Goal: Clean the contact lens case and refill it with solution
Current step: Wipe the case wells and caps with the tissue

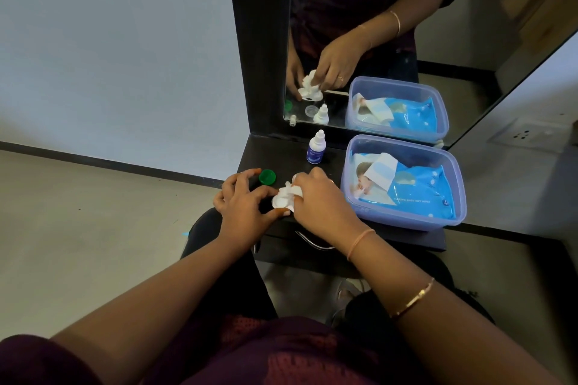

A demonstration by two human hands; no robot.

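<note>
wiping out the lens case, cleaning step under way, refill not started.
right hand (319, 197) has its fingers bunched tight on a white wipe (289, 192), pushing it into the lens case (277, 202), which sits on the black shelf (406, 236) mostly hidden under the wipe. left hand (240, 203) has fingers spread and bent, thumb tip against the case; cannot tell if it really grips. green cap (267, 177) is off, just beside the left fingers. solution bottle (316, 148) stands upright at the back, apart from both hands. left to do: finish wiping, fill, recap.
</note>
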